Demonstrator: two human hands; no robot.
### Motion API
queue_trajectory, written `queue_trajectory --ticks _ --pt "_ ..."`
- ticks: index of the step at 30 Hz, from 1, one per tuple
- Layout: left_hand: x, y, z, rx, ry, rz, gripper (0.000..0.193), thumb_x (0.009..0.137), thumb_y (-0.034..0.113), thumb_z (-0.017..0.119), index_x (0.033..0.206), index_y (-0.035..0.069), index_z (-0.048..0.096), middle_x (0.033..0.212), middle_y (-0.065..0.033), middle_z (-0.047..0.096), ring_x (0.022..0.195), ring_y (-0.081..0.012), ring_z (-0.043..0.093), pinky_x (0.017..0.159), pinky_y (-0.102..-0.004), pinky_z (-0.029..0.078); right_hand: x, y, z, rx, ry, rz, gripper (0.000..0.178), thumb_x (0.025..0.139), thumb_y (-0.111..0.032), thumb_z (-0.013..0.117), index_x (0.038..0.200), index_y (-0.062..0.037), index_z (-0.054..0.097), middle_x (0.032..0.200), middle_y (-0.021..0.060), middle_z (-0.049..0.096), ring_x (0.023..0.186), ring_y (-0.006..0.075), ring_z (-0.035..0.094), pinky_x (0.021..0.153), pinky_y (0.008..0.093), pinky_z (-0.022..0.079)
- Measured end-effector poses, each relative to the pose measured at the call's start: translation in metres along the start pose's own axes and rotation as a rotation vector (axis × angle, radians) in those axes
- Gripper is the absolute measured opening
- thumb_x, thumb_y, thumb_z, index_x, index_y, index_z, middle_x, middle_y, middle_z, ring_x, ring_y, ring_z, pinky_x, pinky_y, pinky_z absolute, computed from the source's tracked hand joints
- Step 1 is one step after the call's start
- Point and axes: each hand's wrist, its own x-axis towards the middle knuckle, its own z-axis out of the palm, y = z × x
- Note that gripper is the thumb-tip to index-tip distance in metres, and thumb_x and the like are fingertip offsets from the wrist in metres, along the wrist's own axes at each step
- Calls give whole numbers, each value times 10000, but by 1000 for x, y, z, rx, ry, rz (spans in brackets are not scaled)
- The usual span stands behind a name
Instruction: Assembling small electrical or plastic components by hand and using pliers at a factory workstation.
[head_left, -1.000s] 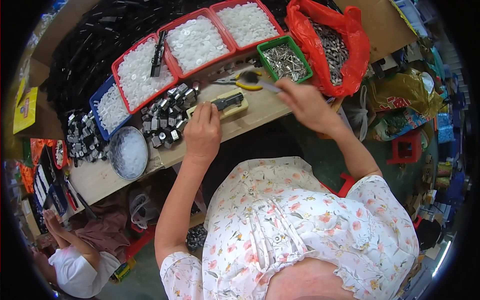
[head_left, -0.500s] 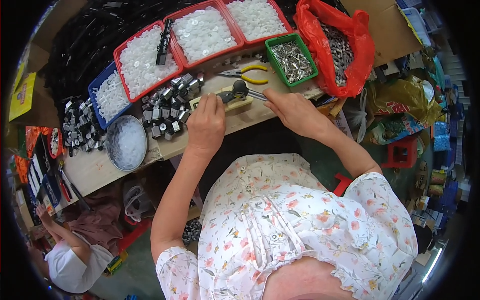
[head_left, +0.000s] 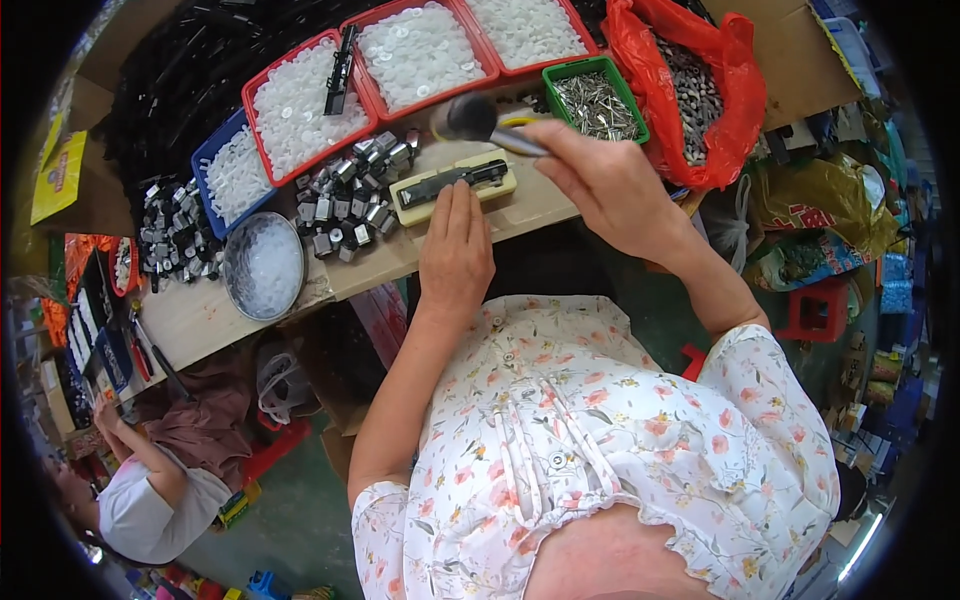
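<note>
My right hand is closed round the handle of a small hammer. The hammer's dark head is raised over the bench and smeared by motion. Below it, a long black plastic part lies in a cream-coloured block. My left hand rests against the front of this block, its fingers stretched out side by side and the tips on the black part. The left thumb is hidden. Yellow-handled pliers lie beyond the block, mostly covered by the hammer.
Red trays of white plastic pieces line the back, beside a green basket of metal pins and a red plastic bag. Metal-and-black parts are heaped left, near a metal bowl. Another person sits at far left.
The hammer has risen from the block in my right hand. My left hand has shifted right and flattened its fingers on the black part, which now shows fully. The whole view has moved slightly.
</note>
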Motion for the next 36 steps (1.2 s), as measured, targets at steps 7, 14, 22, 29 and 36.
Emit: queue_trajectory --ticks 7,14,22,29,36 --pt "-2 -4 6 -9 9 31 347 835 33 612 1138 -135 609 1284 -238 564 1211 -376 550 981 -394 489 12 13 31 -118 -268 69 199 975 -173 568 1125 -43 575 882 245 645 807 434 643 667 484 512" --pt "-4 -5 6 -17 43 48 341 837 15 582 1139 -142 602 1263 -246 571 1194 -390 555 987 -387 490 21 5 35 25 -7 -148 215 969 -147 570 1153 -37 575 919 232 660 827 427 647 677 465 522" --pt "-7 -14 -15 -107 132 -16 333 823 -11 614 1144 -97 625 1216 -228 605 1163 -385 577 988 -435 487 22 12 29 -65 -112 -90 252 979 -180 558 1182 -32 551 853 222 646 794 418 648 661 480 500" --pt "-7 -31 -18 -18 99 -46 341 785 -33 635 1122 -80 648 1182 -208 633 1131 -361 595 962 -429 501 2 16 25 -71 -131 -53 258 986 -221 557 1192 -67 546 837 229 634 771 418 637 629 494 489" --pt "1 -27 -22 -13 58 -44 320 777 -29 650 1092 -87 655 1151 -195 640 1097 -350 608 929 -417 515 -19 22 22 -228 -432 140 287 974 -169 587 1233 -46 574 874 229 663 759 408 654 621 451 516"
